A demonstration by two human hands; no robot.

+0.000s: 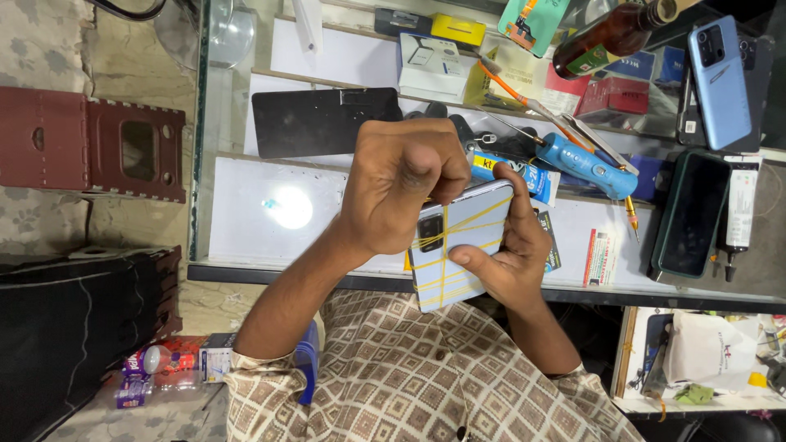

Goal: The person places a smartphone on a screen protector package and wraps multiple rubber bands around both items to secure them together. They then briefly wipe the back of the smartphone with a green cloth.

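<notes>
Gripping a white phone [463, 245] from both sides, the person keeps it just above the near edge of the glass table [246, 209]. The phone lies back-up, its dark camera block turned towards the left hand [401, 184], and several yellow rubber bands [446, 262] cross its back lengthwise and sideways. The left hand is curled into a tight fist on the phone's upper left corner, fingers pinched together over the bands; whether it pinches a band or only presses there, I cannot tell. The right hand [508, 254] wraps the phone's right edge and lower side, thumb laid flat on the back, fingers closed round it.

Just beyond the right hand lies a blue tool [581, 162] with a metal tip, and beside it an orange-handled screwdriver [630, 214]. Further out past that hand a dark green phone [692, 214] lies face-up, a light blue phone [720, 78] beyond it. A brown glass bottle [610, 34] lies tilted near the far edge; what it holds cannot be seen. A white box [430, 65], shut, sits beyond the left hand, with a black flat panel [323, 121] just behind the fist. Well off to the left hand's side a dark red plastic stool [90, 143] stands on the floor. Below the left forearm, small bottles [151, 364] lie on a lower surface.
</notes>
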